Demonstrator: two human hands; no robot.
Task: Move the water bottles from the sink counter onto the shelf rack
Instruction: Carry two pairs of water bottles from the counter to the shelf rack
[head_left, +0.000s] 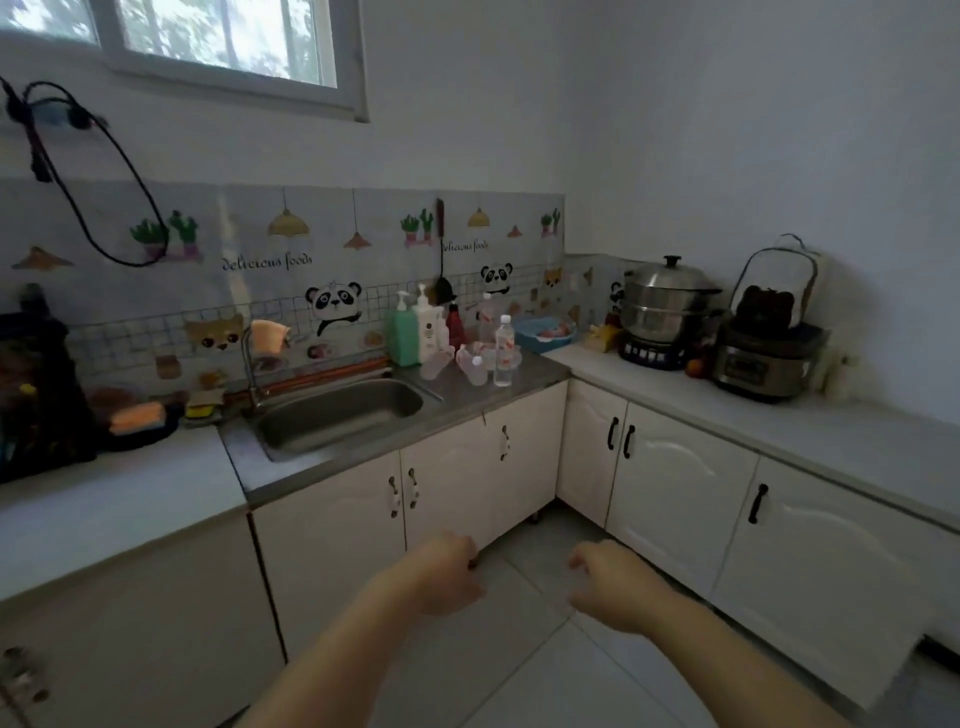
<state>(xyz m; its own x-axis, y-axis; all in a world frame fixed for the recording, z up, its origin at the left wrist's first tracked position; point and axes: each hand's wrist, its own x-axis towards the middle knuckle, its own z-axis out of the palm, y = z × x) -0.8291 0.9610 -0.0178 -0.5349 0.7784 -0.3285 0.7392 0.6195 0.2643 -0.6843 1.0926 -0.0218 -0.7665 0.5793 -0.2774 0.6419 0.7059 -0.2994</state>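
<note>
Several clear water bottles with red-and-white labels stand and lie on the grey sink counter (524, 371), right of the steel sink (337, 415). One upright bottle (505, 351) stands at the front, another (487, 319) behind it, and a fallen one (472, 366) lies beside them. My left hand (447, 569) and my right hand (605, 582) hang low over the floor, well short of the counter, fingers loosely curled and holding nothing. No shelf rack shows in this view.
Soap dispensers (415, 327) stand left of the bottles. A blue basin (545, 330), a steel steamer pot (662, 312) and a rice cooker (766, 358) line the right counter. White cabinet doors (675, 483) run below. A dark rack-like object (36, 384) sits at far left.
</note>
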